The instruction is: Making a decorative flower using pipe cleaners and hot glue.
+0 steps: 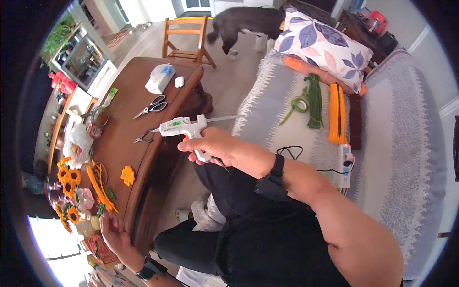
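My right hand (210,146) is wrapped round the handle of a white hot glue gun (184,126), held beyond the table edge with its nozzle pointing left. A pale glue stick (224,118) juts out of its back. My left hand (114,233) is at the near left edge of the table, its fingers stretched out beside a small green piece (101,210); I cannot make out contact between them. Close by stand yellow sunflowers (69,182) with dark centres. Orange-yellow pipe cleaners (99,190) and a yellow flower shape (127,175) lie on the table.
The brown wooden table (125,103) also bears scissors (152,106), pliers (143,138), a tissue box (160,78) and a jar (99,116). On the sofa (267,105) lie green tape (300,104), green (314,103) and orange (336,115) bundles and a power strip (344,167). A dog (244,26) stands behind.
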Available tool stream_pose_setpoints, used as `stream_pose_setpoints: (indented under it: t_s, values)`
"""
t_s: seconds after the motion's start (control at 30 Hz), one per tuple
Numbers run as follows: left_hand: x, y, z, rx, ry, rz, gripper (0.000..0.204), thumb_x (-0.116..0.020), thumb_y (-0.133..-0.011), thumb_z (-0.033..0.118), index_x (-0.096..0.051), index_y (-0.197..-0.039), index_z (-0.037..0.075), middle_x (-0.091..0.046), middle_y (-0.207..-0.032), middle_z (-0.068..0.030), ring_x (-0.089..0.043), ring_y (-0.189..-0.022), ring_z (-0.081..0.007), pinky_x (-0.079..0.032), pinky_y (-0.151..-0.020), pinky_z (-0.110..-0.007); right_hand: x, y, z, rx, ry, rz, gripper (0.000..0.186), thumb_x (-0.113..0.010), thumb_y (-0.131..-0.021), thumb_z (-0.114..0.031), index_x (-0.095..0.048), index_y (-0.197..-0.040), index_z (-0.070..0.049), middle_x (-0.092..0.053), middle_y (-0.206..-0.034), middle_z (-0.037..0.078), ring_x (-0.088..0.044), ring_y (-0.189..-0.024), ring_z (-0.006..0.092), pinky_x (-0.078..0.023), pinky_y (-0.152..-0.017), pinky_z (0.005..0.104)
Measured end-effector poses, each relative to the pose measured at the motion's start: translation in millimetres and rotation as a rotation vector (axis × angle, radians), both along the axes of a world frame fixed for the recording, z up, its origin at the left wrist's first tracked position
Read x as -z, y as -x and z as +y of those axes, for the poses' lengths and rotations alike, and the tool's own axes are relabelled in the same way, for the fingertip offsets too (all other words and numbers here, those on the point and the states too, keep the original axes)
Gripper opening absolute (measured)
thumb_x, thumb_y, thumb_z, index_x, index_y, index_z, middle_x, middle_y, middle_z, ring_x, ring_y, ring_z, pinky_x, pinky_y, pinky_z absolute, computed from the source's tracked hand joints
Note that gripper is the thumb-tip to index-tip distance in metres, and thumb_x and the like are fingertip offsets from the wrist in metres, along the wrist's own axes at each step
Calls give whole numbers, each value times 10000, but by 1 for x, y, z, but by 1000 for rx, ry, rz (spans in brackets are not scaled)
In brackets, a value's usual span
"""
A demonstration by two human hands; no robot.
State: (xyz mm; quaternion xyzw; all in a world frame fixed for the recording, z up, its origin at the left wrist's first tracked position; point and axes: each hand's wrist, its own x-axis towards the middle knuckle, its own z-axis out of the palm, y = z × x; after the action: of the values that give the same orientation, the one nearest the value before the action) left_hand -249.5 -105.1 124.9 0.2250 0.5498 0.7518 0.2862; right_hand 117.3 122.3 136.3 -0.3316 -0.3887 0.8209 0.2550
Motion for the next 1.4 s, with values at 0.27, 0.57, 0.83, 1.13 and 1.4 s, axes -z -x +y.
stream_pose_setpoints:
  t_s: [0.27, 0.57, 0.83, 1.13, 1.4]
  values:
    - [14, 36, 6, 194, 11, -181, 76, -634, -996, 144, -622, -998, 69, -657, -873, -21, -490, -578, -61, -343, -410, -195, 10, -19, 19, 103, 6, -66, 468, -848, -804, -413, -699, -1043, -40, -676, -866, 40, -665, -672, 136, -588, -590, 291]
    - [1, 8, 20, 129, 71, -139, 105, -646, -992, 191, -612, -995, 92, -656, -892, 3, -497, -597, -59, -349, -430, -198, 17, -184, 60, 438, -314, -390, 489, -794, -838, -474, -724, -1050, -39, -725, -853, 46, -674, -633, 117, -526, -541, 221]
    - [22, 13, 33, 186, 161, -160, 128, -686, -960, 197, -635, -1049, 120, -649, -897, 27, -517, -622, -46, -353, -450, -190, 99, -347, 61, 811, -125, -476, 422, -793, -860, -439, -684, -1017, -64, -691, -799, 21, -652, -605, 114, -507, -482, 225]
    - [20, -21, 52, 92, 188, -174, 90, -689, -940, 172, -643, -992, 115, -659, -866, 3, -527, -623, -56, -355, -437, -189, 127, -381, 43, 829, 80, -500, 342, -799, -870, -393, -641, -972, -109, -651, -749, -9, -640, -588, 95, -538, -493, 235]
    - [3, -43, 57, 109, 148, -103, 79, -668, -954, 163, -628, -965, 96, -645, -873, -13, -527, -634, -57, -359, -439, -185, 105, -369, 28, 734, -121, -860, 479, -793, -827, -481, -644, -960, -46, -621, -748, 13, -634, -594, 123, -525, -503, 253]
